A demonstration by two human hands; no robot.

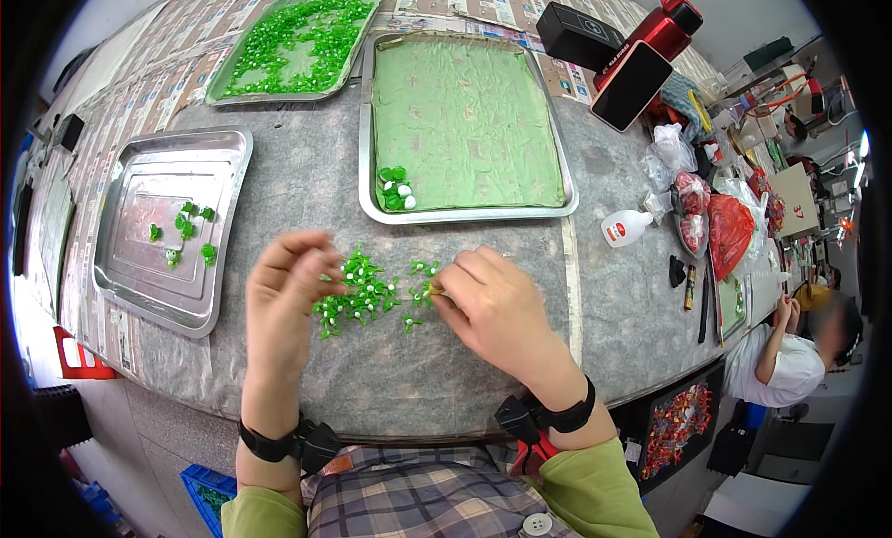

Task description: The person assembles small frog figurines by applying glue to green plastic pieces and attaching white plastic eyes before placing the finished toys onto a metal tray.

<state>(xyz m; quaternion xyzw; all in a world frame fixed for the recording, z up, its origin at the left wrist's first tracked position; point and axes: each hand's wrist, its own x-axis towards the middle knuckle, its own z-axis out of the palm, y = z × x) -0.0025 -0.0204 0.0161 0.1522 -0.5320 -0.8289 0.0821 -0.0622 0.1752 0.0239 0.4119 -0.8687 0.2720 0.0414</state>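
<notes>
A loose heap of small green plastic pieces with white spots (358, 292) lies on the grey cloth in front of me. My left hand (286, 282) is raised at the heap's left edge, its fingers bent and apart from the thumb, with nothing visible in them. To the right, my right hand (492, 306) has its thumb and fingertips pinched together beside a few separate green pieces (412, 322). Whatever is between those fingertips is too small to make out. Black bands circle both wrists.
A metal tray (113, 250) holding several green figures stands left. Ahead, a green-lined tray (465, 120) has a few green and white pieces in its near-left corner. A fuller tray (216, 94) is behind. Right are a white bottle (627, 228), phone (632, 85) and red flask (664, 27).
</notes>
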